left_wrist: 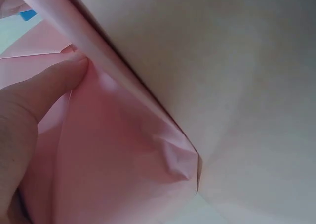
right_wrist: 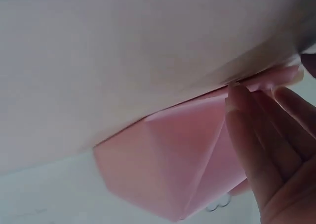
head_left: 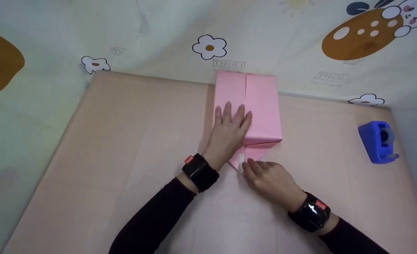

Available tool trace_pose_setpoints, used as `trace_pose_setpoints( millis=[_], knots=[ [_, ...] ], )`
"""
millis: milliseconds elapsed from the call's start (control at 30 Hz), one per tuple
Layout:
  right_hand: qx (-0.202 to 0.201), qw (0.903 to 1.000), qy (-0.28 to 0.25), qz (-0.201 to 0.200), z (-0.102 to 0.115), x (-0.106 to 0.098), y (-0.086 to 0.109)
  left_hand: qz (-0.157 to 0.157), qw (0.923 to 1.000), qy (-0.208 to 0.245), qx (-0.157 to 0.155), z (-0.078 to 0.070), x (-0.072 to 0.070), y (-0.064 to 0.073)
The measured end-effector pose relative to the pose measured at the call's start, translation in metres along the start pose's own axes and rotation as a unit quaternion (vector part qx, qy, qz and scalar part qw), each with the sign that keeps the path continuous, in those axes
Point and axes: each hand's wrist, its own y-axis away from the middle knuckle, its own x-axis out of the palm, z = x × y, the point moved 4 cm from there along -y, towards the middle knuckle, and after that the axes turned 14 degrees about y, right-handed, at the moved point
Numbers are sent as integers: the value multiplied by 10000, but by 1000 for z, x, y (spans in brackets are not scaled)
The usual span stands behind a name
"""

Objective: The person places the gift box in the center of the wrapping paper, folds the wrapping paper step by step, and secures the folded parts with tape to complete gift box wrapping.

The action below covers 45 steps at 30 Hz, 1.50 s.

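A box wrapped in pink paper [head_left: 261,106] lies at the back of the table with a lengthwise seam on top. My left hand [head_left: 229,135] rests on it, fingers straight and spread; in the left wrist view the thumb [left_wrist: 61,83] presses the folded paper at the near end. From that end a pointed paper flap [head_left: 256,152] sticks out toward me, with a narrow whitish strip [head_left: 241,161] along it. My right hand [head_left: 272,181], fingers curled, pinches the flap beside this strip. In the right wrist view its fingertips [right_wrist: 237,98] are at the flap's edge.
A blue tape dispenser [head_left: 376,143] with a roll of tape stands near the right edge of the table [head_left: 141,141]. Behind the table hangs a patterned curtain [head_left: 159,38], close to the far end of the box.
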Motion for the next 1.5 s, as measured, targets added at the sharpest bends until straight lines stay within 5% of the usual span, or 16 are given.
trace_pose_setpoints(
  millis=[133,267,467,667,833,1000,1133,1300,1500],
  knots=[
    [-559,9961,646,-212,9,3,-8,-117,9998,-131,-1,2,0,1],
    [-705,9916,1004,-414,15,6,-9,-105,9999,-136,-4,1,1,0],
    [-477,9924,965,-602,15,9,-6,-32,9999,-110,0,1,0,2],
    [-713,9904,826,-846,6,11,-3,-146,9998,-137,2,2,0,4],
    [-743,9887,555,-1179,-7,11,-4,-115,9999,-114,44,1,-1,4],
    [-319,9922,30,-1207,-30,11,-12,45,9999,-75,87,2,-3,1],
    [110,9906,-820,-1090,-46,15,-17,408,9989,108,225,5,-8,-1],
    [413,9833,-1404,-1087,-54,19,-19,993,9902,868,456,17,-16,1],
    [380,9824,-1444,-1123,-54,19,-21,808,9738,1613,1385,24,-18,8]
  ],
)
